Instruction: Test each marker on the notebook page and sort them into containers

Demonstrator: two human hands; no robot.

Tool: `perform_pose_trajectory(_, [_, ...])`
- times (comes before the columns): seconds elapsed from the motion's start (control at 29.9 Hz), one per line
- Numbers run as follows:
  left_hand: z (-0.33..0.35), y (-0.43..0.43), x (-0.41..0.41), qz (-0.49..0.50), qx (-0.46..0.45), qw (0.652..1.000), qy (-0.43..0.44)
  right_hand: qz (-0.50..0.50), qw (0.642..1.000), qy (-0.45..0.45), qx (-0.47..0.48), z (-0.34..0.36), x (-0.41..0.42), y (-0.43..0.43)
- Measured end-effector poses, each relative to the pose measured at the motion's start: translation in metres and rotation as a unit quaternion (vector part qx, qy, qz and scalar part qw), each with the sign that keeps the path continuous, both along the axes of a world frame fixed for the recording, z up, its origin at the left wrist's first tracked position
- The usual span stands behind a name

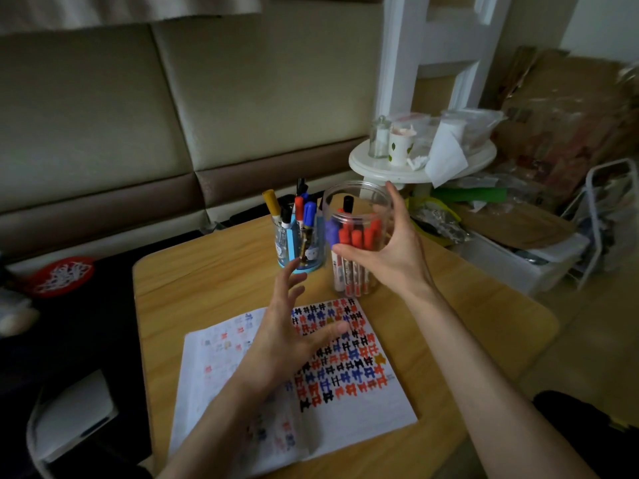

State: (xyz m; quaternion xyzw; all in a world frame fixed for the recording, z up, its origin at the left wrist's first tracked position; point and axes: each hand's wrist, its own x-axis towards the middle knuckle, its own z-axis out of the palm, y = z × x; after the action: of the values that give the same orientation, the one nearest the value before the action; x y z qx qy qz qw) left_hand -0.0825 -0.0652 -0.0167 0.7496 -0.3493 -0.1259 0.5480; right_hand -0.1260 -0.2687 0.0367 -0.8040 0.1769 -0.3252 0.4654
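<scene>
The red-capped markers (356,238) stand bunched in the clear jar (352,212), long axes close to vertical, caps up and barrels down, with one black cap rising above the rest. The jar's open mouth faces up and it sits upright near the far edge of the table (207,271), right of the middle. I cannot tell whether its base rests on the wood or hangs just above it. The right hand (390,250) grips the jar from its right side, thumb across the front wall and fingers curled round the back up to the rim. Just beside the jar on its left is the blue cup (301,250), holding mixed markers (299,209) in yellow, black, red and blue, upright too but fanned at slight angles. The left hand (287,337) hovers between the cup and the notebook (380,406), fingers spread and straight, holding nothing, fingertips close to the cup's base. The notebook lies open toward the near edge, its right page packed with rows of red, blue and black test marks and one yellow one. Judging from that full page, both containers stocked and no loose marker in sight on the table, the job looks far along. Which markers in the cup remain untested cannot be told.
</scene>
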Motion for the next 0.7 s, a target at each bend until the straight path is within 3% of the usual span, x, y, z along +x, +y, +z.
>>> perform_pose_trajectory(0.47, [-0.010,-0.002,0.007,-0.002,0.034,0.999,-0.011,0.009,0.999,0.004,0.044,-0.022,0.008,-0.011])
perform_pose_trajectory(0.6, [-0.006,-0.001,0.007,0.001,0.048,0.998,-0.026,-0.054,0.998,-0.041,-0.010,-0.024,-0.014,-0.006])
perform_pose_trajectory(0.7, [-0.004,0.003,0.004,0.008,0.050,0.998,-0.037,-0.028,0.997,-0.067,-0.040,-0.031,-0.030,0.011])
